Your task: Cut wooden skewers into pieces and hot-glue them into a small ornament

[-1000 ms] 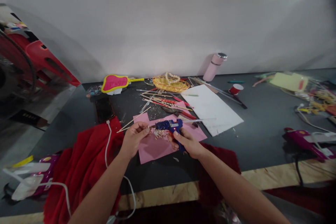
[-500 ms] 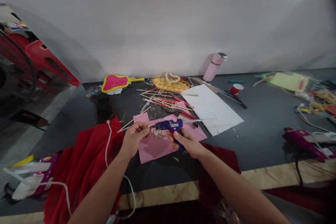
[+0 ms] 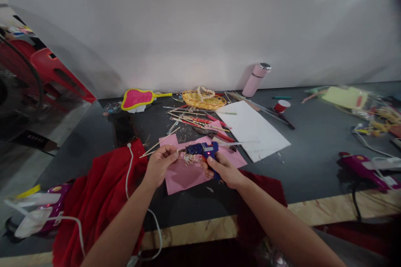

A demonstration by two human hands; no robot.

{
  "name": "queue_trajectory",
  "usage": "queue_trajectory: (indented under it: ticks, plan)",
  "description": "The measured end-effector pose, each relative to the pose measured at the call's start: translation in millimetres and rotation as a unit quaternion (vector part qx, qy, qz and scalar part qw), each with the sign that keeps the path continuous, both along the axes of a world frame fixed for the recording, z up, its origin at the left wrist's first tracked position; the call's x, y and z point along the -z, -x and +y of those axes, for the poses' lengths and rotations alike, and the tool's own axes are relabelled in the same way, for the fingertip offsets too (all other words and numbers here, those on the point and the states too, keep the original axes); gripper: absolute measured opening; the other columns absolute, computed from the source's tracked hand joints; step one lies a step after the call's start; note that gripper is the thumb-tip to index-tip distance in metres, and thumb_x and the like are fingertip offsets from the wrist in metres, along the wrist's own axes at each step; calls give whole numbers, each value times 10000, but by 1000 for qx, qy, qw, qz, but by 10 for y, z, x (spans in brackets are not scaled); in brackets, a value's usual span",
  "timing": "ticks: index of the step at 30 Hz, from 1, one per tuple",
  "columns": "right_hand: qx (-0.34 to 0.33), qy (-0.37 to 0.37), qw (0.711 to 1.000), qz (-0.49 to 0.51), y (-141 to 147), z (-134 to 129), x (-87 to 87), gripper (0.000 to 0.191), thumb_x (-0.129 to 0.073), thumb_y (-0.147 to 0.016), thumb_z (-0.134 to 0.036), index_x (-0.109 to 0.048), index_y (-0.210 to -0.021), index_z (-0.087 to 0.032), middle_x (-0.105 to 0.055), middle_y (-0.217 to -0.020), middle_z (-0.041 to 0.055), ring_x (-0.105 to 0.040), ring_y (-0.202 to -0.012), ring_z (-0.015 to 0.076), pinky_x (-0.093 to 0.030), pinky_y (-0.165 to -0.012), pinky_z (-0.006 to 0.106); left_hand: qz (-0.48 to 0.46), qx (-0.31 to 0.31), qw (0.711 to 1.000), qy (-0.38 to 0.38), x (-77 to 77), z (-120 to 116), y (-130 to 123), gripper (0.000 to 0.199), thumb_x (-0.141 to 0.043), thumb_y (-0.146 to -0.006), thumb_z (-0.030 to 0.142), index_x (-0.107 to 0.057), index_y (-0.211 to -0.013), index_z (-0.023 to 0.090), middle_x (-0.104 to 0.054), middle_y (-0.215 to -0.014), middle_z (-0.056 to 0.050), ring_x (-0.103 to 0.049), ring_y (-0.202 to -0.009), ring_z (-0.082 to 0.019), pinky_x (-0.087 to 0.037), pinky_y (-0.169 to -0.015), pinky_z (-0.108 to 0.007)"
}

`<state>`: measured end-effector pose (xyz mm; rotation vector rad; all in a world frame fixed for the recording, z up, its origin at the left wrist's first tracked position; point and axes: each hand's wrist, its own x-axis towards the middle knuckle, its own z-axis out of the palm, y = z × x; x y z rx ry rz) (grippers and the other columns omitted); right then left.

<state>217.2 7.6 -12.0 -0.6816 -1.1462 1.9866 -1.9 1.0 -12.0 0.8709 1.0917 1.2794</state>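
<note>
My right hand (image 3: 224, 169) is wrapped around the handle of a blue hot glue gun (image 3: 200, 148), whose nozzle points left. A clear glue stick (image 3: 242, 143) juts from its back end. My left hand (image 3: 162, 164) pinches a tiny pale piece right at the nozzle tip; its kind is too small to make out. Beneath both hands lies a pink sheet (image 3: 181, 181), with a heap of small pale bits (image 3: 190, 159) on it under the gun.
Behind the hands are thin sticks (image 3: 191, 121), a wicker basket (image 3: 203, 101) and a white board (image 3: 253, 129). A pink bottle (image 3: 256, 79) stands by the partition. Left are a phone (image 3: 124, 130), red cloth (image 3: 103, 192) and white cable (image 3: 129, 167). A purple power strip (image 3: 363, 167) sits right.
Both hands and the glue gun stay almost exactly where they were. Beyond the partition, a person's head shows at the top right.
</note>
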Motion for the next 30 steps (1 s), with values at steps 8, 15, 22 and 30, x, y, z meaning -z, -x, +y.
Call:
queue_trajectory:
  ticks: [8, 15, 22, 30]
  plan:
    - [-2, -8, 1000, 4, 0, -1, -2, 255, -538, -847, -416, -450, -879, -178, -459, -763, -9, -393, -537, 58, -341, -516, 221, -9, -7, 1000, 6, 27, 11, 3, 207, -718, -658, 219, -619, -828, 157, -629, -687, 8, -598, -616, -96, -494, -651, -224]
    - [-3, -15, 1000, 4, -2, 2, -8, 266, -540, -844, -423, -441, -874, -178, -448, -753, -11, -390, -537, 59, -334, -514, 220, -12, -5, 1000, 5, 19, 4, 3, 205, -713, -664, 217, -617, -835, 157, -631, -692, 4, -602, -628, -99, -494, -659, -225]
    - [-3, -8, 1000, -5, -2, 0, -22, 293, -546, -832, -448, -440, -875, -179, -442, -751, -13, -388, -539, 62, -338, -515, 220, -10, -5, 1000, 2, -6, 1, -5, 194, -717, -661, 216, -620, -816, 153, -627, -698, 5, -598, -638, -95, -496, -661, -219]
    - [-1, -1, 1000, -1, -3, -10, -53, 292, -552, -827, -448, -438, -877, -184, -441, -753, -12, -391, -538, 63, -346, -515, 223, -4, -13, 1000, 7, -22, -11, -11, 214, -727, -646, 237, -627, -817, 156, -633, -690, 7, -593, -622, -93, -494, -646, -215]
